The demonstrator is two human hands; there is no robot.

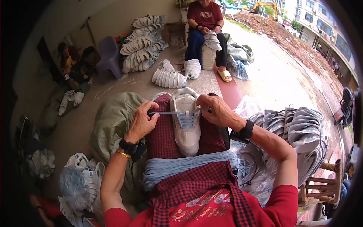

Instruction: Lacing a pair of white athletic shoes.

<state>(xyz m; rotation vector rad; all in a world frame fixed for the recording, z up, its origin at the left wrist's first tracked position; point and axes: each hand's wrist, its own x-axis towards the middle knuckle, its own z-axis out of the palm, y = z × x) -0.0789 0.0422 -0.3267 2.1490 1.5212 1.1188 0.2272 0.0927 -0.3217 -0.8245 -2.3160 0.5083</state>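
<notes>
A white sneaker (186,130) lies on my lap on a red checked apron (163,138), toe toward me. A pale blue lace (172,112) runs across its upper eyelets. My left hand (141,122) pinches the left end of the lace, and my right hand (216,109) grips the right end at the shoe's edge. Both hands pull the lace taut across the shoe. A bundle of pale blue laces (189,164) lies across my lap below the shoe.
A grey-green sack (111,125) sits at my left and a heap of grey shoe uppers (298,132) at my right. A seated person (206,22) works ahead with white shoes (168,77) on the ground. Stacked soles (141,43) stand at the wall. A wooden chair (327,181) is at lower right.
</notes>
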